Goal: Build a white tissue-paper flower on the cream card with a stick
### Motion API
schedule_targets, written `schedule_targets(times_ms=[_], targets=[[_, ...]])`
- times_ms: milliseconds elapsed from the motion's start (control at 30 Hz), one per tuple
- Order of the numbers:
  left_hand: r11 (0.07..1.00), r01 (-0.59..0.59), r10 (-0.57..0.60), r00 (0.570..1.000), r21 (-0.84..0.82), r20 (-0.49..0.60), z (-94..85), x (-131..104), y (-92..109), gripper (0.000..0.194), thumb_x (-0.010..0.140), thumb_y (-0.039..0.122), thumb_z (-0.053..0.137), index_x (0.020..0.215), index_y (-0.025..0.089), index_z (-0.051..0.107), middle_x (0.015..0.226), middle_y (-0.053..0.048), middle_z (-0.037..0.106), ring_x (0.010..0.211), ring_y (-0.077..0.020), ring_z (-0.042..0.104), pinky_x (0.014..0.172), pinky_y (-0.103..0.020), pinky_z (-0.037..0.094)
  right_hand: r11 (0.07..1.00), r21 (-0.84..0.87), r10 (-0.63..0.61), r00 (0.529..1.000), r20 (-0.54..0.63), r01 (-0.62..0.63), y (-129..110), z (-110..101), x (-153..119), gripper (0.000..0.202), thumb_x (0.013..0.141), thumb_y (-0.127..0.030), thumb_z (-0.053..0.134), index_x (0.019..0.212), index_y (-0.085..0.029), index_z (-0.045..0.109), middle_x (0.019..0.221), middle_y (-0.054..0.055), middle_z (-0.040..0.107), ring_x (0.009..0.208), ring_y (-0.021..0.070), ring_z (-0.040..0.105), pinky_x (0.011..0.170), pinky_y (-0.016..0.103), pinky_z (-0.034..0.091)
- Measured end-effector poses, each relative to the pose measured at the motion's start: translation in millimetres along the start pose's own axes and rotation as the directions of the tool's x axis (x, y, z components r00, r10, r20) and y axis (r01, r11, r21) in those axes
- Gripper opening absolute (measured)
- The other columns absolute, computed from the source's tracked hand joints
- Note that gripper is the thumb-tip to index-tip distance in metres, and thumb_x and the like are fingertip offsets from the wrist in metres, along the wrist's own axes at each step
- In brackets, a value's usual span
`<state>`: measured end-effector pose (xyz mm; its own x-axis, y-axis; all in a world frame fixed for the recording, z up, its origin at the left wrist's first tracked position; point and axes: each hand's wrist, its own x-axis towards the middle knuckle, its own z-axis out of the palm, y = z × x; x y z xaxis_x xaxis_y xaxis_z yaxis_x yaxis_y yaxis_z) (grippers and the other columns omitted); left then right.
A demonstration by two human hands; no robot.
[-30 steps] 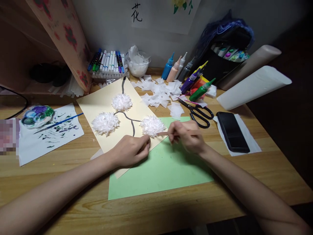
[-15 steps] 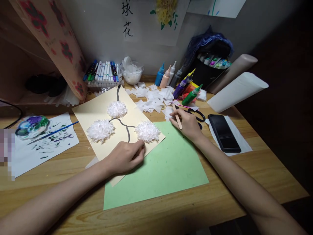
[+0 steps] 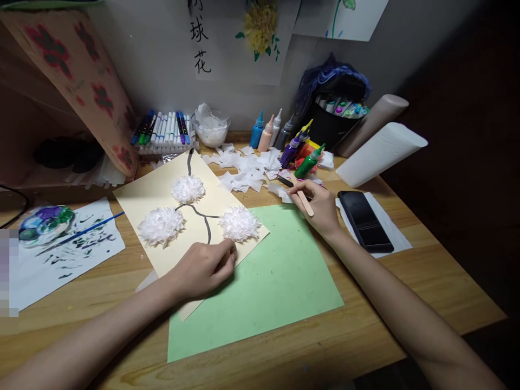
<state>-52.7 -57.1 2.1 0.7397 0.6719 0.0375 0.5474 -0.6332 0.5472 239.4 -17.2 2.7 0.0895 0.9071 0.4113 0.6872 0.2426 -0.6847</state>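
Observation:
My left hand rests with curled fingers on a cream sheet, beside the right one of its white fluffy paper flowers. What its fingertips pinch, if anything, is hidden. Dark painted stems join the flowers. In my right hand is a wooden stick; the fingers are at a white paper piece near the top edge of a green sheet. The cream sheet overlaps the green one.
White paper pieces lie behind the sheets, near paint bottles and a bowl. At the right are a black phone and a white roll. A brush and a paint palette are at the left.
The view has shifted slightly. My right hand has moved a little, with the stick, onto the paper piece and covers the scissors more. My left hand keeps its place on the sheet.

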Motion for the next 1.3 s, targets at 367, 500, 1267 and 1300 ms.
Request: schedule_targets(times_ms=[367, 500, 1267, 1300], targets=[[1.000, 0.016, -0.016, 1.000, -0.013, 0.003, -0.8, 0, 2, 0.012, 0.089, 0.023, 0.037, 0.085, 0.020, 0.048, 0.057, 0.006, 0.052, 0.046, -0.0080, 0.042, 0.051, -0.021, 0.031, 0.999, 0.045, 0.026, 0.998, -0.048, -0.023, 6, -8, 1, 0.005, 0.077, -0.023, 0.062, 0.080, -0.020, 0.062, 0.084, 0.003, 0.071, 0.079, 0.0198, 0.068, 0.076, 0.033, 0.052], [1.000, 0.016, -0.016, 1.000, -0.020, 0.016, -0.5, 0, 1, 0.011, 0.090, 0.023, 0.037, 0.085, 0.020, 0.046, 0.060, 0.006, 0.054, 0.048, -0.0082, 0.044, 0.052, -0.021, 0.032, 0.991, 0.133, 0.039, 0.995, -0.091, -0.026, 10, -6, 2, 0.008, 0.076, -0.025, 0.064, 0.081, -0.020, 0.060, 0.084, 0.004, 0.071, 0.081, 0.0204, 0.068, 0.076, 0.034, 0.053], [0.988, -0.042, 0.056, 0.994, 0.149, -0.096, 1.7, -2, 3, 0.012, 0.088, 0.024, 0.039, 0.087, 0.020, 0.049, 0.056, 0.005, 0.054, 0.046, -0.0084, 0.045, 0.050, -0.020, 0.030, 0.943, 0.227, -0.303, 0.907, 0.291, 0.243, -56, 31, -51, 0.008, 0.079, -0.013, 0.055, 0.081, -0.020, 0.053, 0.078, 0.004, 0.063, 0.073, 0.0167, 0.061, 0.063, 0.028, 0.047], [0.988, -0.043, 0.057, 0.994, 0.150, -0.091, 1.5, -2, 3, 0.012, 0.088, 0.024, 0.038, 0.087, 0.019, 0.050, 0.056, 0.005, 0.054, 0.046, -0.0084, 0.045, 0.050, -0.020, 0.030, 0.938, 0.201, -0.329, 0.905, 0.271, 0.281, -56, 33, -52, 0.008, 0.080, -0.013, 0.054, 0.082, -0.020, 0.053, 0.079, 0.004, 0.063, 0.073, 0.0172, 0.061, 0.063, 0.028, 0.047]])
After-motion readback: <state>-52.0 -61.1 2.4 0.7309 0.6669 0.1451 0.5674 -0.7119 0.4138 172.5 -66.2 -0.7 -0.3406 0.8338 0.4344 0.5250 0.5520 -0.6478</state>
